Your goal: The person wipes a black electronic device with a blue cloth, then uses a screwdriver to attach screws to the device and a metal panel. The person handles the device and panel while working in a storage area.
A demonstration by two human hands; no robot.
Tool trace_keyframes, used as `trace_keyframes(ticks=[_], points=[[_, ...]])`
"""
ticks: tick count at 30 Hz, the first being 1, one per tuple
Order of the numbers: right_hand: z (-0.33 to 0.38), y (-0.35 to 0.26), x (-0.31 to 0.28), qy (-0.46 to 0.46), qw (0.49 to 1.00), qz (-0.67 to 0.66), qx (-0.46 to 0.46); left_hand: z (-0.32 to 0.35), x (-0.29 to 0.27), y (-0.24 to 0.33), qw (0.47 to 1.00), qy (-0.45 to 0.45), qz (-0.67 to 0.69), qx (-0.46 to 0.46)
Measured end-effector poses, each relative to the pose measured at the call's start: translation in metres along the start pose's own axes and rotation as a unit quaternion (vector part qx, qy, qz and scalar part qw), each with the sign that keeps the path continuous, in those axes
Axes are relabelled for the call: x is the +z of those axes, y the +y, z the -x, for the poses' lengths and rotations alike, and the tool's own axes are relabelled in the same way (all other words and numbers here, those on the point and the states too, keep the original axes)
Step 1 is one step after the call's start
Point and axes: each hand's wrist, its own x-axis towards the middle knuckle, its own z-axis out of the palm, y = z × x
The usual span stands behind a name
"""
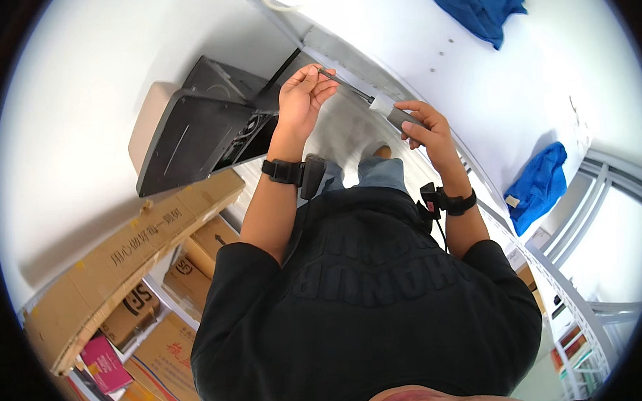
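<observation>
From my feed, the right hand [426,130] has its fingers wrapped around the grey handle of a screwdriver [374,103], and the left hand [302,96] pinches the shaft tip. Beyond sits an opened black computer case [198,130] by the white counter [472,75].

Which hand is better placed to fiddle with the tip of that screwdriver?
The left hand, probably: its fingertips already pinch the thin metal shaft at the tip of the screwdriver, while the right hand is wrapped around the grey handle, steadying it.

1 head cam, fisheye, looks straight down at torso, hands close.
</observation>
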Motion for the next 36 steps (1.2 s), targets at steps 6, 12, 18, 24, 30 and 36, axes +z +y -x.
trace_keyframes(ticks=[6,12,18,24,30,36], points=[[-0.016,-0.006,0.065,-0.039,0.997,0.001,0.06,0.021,-0.068,0.027,0.999,0.022,-0.023,0.04],[-0.019,-0.001,0.14,-0.006,0.995,0.095,0.029,0.031,-0.137,0.055,0.999,-0.001,-0.053,0.002],[-0.019,0.037,0.211,0.026,0.997,0.042,0.053,0.03,-0.2,0.063,0.998,0.001,-0.035,-0.042],[-0.026,0.09,0.217,0.03,0.985,-0.148,0.078,0.019,-0.222,0.051,0.994,0.005,-0.068,-0.085],[-0.049,0.105,0.209,0.009,0.982,-0.16,0.094,0.011,-0.241,0.038,0.783,-0.06,-0.614,0.084],[-0.066,0.104,0.213,-0.01,0.989,-0.124,0.08,-0.02,-0.227,0.049,0.531,-0.042,-0.845,0.04]])
